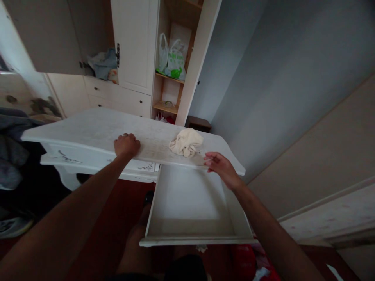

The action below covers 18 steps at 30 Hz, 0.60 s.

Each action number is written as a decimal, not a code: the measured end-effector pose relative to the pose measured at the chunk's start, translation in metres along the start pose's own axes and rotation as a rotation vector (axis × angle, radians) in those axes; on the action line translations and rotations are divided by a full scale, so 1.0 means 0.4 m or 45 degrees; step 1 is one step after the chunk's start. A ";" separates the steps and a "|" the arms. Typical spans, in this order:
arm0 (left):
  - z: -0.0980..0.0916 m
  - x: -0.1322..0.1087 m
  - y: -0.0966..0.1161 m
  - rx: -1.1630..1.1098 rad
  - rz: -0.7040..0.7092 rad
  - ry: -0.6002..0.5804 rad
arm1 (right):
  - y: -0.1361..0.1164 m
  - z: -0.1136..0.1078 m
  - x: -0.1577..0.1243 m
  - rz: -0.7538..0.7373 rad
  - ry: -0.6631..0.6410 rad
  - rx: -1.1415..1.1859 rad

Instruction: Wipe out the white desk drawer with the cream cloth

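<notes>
A white desk (88,127) spans the middle of the view, with a drawer (190,199) pulled out toward me; nothing shows inside it. On the desktop lies a crumpled cream cloth (187,142). My left hand (127,145) rests as a closed fist on the desk's front edge, left of the cloth, and what it may hold is hidden. Just right of the cloth, above the drawer's back part, my right hand (219,164) has its fingers curled, with the thumb and fingertips close around something small and thin that I cannot make out.
Behind the desk, an open wardrobe (136,47) holds plastic bags (174,60) and clothes (104,64). Dark clothing (14,148) hangs at the left. My legs are under the drawer, and red items (244,261) lie at the lower right.
</notes>
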<state>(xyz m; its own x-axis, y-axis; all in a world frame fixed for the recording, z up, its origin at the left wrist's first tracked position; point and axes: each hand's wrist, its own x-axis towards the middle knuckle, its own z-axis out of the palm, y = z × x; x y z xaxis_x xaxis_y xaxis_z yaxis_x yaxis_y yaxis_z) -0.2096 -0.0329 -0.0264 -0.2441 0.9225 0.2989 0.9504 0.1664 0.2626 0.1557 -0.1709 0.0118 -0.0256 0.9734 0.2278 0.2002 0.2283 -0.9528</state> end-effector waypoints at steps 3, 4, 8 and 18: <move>-0.009 -0.006 0.002 0.045 0.015 -0.005 | 0.022 0.042 0.185 -0.158 0.185 -0.280; -0.013 -0.009 0.004 0.051 0.020 -0.010 | 0.027 0.058 0.232 -0.206 0.229 -0.404; -0.026 -0.016 0.010 0.041 0.021 -0.028 | 0.035 0.125 0.346 -0.235 0.166 -1.049; -0.011 -0.007 0.001 0.006 0.018 0.023 | 0.048 0.209 0.436 0.194 -0.335 -1.442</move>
<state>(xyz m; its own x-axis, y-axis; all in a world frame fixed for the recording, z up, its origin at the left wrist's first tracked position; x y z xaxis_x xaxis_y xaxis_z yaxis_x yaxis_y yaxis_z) -0.2093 -0.0371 -0.0229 -0.2339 0.9184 0.3190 0.9547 0.1550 0.2539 0.0733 0.0048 0.0165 -0.1011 0.9937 -0.0483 0.9729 0.0886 -0.2134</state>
